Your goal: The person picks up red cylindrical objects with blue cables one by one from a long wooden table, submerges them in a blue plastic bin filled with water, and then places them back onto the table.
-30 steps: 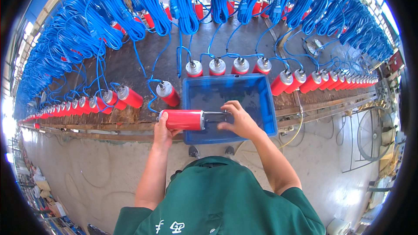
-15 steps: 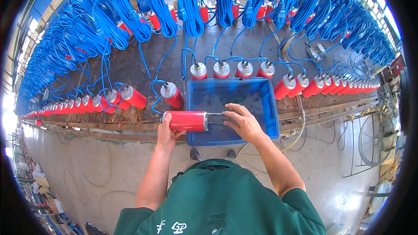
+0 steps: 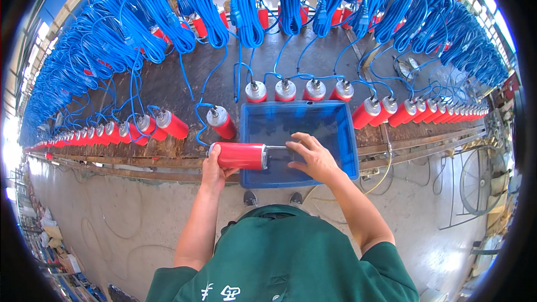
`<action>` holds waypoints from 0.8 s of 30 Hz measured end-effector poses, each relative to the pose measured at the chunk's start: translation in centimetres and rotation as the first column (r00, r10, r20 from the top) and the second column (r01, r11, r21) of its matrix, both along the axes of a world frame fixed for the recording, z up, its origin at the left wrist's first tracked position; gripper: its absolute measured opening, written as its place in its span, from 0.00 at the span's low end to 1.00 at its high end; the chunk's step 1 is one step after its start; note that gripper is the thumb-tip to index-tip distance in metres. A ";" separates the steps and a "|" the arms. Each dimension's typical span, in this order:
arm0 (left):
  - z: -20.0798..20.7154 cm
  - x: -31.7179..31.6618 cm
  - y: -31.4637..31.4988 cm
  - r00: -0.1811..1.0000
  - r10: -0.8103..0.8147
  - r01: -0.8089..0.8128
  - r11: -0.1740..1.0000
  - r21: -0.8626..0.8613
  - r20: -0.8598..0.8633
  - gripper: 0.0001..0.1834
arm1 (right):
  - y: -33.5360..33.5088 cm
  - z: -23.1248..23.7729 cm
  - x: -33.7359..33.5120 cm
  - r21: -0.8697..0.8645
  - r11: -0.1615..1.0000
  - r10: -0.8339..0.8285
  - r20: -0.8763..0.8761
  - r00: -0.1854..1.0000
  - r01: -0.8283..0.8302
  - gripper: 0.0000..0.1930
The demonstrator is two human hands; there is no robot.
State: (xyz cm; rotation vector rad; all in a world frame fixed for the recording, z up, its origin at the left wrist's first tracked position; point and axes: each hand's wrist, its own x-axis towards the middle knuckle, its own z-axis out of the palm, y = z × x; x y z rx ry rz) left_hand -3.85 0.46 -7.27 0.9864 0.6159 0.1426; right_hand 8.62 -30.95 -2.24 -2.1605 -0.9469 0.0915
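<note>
A long, dark, worn workbench [image 3: 168,86] curves across the middle of the frame, edged along its near side by a rusty metal rail [image 3: 140,162]; below it a pale concrete floor [image 3: 100,223] fills the lower left, marked with faint scuffs. Bright daylight washes the far left and right rims, where the room blurs out and little can be read.

Across the top of the frame hang thick loops of glossy blue cable [image 3: 246,5], bundle after bundle. Beneath them a row of smooth red cylinders with silvery metal caps [image 3: 168,124] lies on the bench, dwindling toward both edges until single ones cannot be told apart.

At the centre sits a rectangular blue plastic tub [image 3: 344,145], its inside looking wet or filled with liquid, though that is hard to judge. The red cylinder [image 3: 240,155] in hand lies level at the tub's left rim, a thin metal shaft jutting from its capped end over the tub. The left hand [image 3: 215,170] wraps the cylinder's body from below, clamped on it. The right hand [image 3: 310,156] rests over the shaft end above the tub, fingers curled; whether they pinch the shaft I cannot tell.

A green shirt [image 3: 285,257] fills the bottom centre, cut off by the lower edge and hiding most of the person's shoes
</note>
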 end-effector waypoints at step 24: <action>-2.3 -0.7 0.6 0.998 -0.031 0.026 0.997 0.078 0.063 0.40 | -6.9 -1.1 3.5 0.254 0.774 -0.342 -0.604 0.720 0.581 0.17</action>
